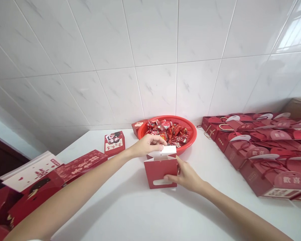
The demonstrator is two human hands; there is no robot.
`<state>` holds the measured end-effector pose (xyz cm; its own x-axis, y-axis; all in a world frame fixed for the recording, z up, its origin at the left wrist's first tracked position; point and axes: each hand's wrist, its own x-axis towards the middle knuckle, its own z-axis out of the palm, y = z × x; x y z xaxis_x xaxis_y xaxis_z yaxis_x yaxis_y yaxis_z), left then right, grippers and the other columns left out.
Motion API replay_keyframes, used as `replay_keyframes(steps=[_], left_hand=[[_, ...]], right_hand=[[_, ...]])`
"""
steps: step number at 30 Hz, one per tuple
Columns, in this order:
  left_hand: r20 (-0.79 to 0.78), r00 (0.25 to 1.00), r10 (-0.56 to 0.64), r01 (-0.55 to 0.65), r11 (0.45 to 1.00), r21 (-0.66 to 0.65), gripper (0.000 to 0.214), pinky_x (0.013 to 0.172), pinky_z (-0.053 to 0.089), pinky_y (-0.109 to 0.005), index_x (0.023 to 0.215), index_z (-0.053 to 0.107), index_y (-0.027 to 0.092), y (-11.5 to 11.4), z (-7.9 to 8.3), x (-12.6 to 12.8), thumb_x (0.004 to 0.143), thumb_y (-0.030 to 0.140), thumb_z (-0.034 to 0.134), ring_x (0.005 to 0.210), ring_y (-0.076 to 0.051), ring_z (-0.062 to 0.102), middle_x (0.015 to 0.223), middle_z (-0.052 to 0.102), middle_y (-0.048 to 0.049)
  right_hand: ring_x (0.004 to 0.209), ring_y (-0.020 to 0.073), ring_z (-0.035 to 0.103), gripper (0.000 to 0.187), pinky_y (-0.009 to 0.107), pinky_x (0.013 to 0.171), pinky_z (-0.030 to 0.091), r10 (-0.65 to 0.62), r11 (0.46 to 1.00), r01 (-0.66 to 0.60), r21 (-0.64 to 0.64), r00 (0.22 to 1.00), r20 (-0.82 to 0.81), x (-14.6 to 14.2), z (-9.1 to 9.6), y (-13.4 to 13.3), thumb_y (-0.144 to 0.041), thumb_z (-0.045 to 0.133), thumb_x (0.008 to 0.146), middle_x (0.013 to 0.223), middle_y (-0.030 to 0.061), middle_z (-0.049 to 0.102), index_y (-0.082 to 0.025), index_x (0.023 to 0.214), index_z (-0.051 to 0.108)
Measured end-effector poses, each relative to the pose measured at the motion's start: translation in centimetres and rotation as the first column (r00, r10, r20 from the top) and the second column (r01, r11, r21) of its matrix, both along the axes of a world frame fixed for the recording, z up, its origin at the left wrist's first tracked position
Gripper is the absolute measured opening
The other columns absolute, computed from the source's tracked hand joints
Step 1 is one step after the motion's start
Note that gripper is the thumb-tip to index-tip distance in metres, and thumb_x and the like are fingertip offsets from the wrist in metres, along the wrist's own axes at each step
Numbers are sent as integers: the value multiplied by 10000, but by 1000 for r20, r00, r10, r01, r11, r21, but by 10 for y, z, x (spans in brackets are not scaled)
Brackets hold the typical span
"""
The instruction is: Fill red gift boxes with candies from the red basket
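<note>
A small red gift box (160, 172) stands upright on the white table (130, 207), its white-lined top flaps raised. My left hand (146, 145) reaches over the box top with fingers pinched on the back flap. My right hand (187, 175) grips the box's right side, thumb on the front face. Just behind the box sits a red plastic basket (190, 139) filled with red-wrapped candies (169, 130).
Rows of finished red gift boxes with handles (261, 150) fill the table's right side. Flat red cartons and printed boxes (80, 165) lie at left, one small printed box (114, 143) near the wall. White tiled wall behind.
</note>
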<state>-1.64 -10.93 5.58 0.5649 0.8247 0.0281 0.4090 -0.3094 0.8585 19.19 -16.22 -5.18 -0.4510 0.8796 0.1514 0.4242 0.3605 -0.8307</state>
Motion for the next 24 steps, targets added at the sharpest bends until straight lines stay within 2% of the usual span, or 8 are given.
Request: replay_keyframes(steps=[3, 6, 10, 13, 15, 17, 20, 24], left_hand=[[-32, 996, -78, 72, 986, -148, 168, 613, 411, -217, 867, 721, 155, 12, 7, 0, 748, 270, 691, 676, -108, 546, 770, 653, 4], [-57, 980, -191, 171, 953, -251, 214, 664, 443, -229, 907, 733, 172, 20, 18, -5, 747, 314, 733, 724, -125, 586, 828, 688, -6], [-9, 948, -317, 298, 902, -312, 421, 825, 498, -285, 1068, 726, 212, 30, 29, -11, 781, 520, 730, 925, -190, 661, 1007, 736, -61], [0, 969, -246, 234, 922, -307, 508, 859, 518, -328, 1087, 704, 219, 44, 28, -9, 814, 641, 628, 950, -216, 688, 1055, 741, -85], [-91, 982, -167, 145, 968, -206, 479, 840, 520, -311, 1063, 701, 207, 56, 21, -5, 832, 616, 608, 935, -214, 691, 1040, 743, -81], [-259, 959, -112, 108, 994, -28, 394, 815, 506, -279, 1016, 712, 189, 68, 10, 1, 834, 527, 628, 945, -215, 680, 1029, 740, -76], [-526, 848, -60, 149, 981, 128, 314, 740, 481, -268, 996, 728, 184, 83, -9, 8, 807, 422, 650, 881, -217, 669, 970, 733, -66], [-599, 801, -15, 135, 978, 157, 571, 629, 452, -275, 1197, 671, 219, 92, -30, 14, 706, 504, 730, 776, -224, 649, 913, 696, -55]], right_hand=[[764, 208, 645, 742, 304, 645, 502, 162, 985, -155, -76, 982, 95, 13, 15, 3, -551, 768, 726, 1019, 75, 719, -211, 1313, 470], [797, 198, 648, 609, 293, 668, 501, 241, 970, -240, -25, 967, 79, 31, 41, 13, -582, 687, 799, 1087, 92, 708, -198, 1251, 546], [801, 190, 649, 365, 288, 704, 492, 4, 973, -10, 229, 1000, 27, 49, 75, 50, -526, 534, 920, 948, 57, 726, -199, 997, 677], [839, 212, 669, 185, 306, 759, 490, -314, 925, 245, 292, 924, 218, 51, 89, 96, -331, 559, 911, 941, 61, 735, -199, 949, 683], [915, 270, 674, 158, 330, 766, 488, -416, 907, 344, 244, 824, 385, 44, 88, 126, -224, 625, 835, 974, 117, 734, -166, 970, 682], [957, 319, 673, 242, 341, 759, 495, -433, 901, 374, 218, 793, 429, 33, 82, 152, -156, 720, 712, 988, 167, 728, -136, 951, 683], [968, 338, 676, 449, 338, 740, 512, -423, 906, 383, 181, 796, 434, 17, 68, 178, -132, 831, 530, 981, 169, 725, -149, 954, 682], [855, 333, 685, 543, 354, 653, 523, -410, 912, 375, 166, 847, 338, 16, 50, 195, -116, 881, 366, 877, 138, 717, -156, 871, 682]])
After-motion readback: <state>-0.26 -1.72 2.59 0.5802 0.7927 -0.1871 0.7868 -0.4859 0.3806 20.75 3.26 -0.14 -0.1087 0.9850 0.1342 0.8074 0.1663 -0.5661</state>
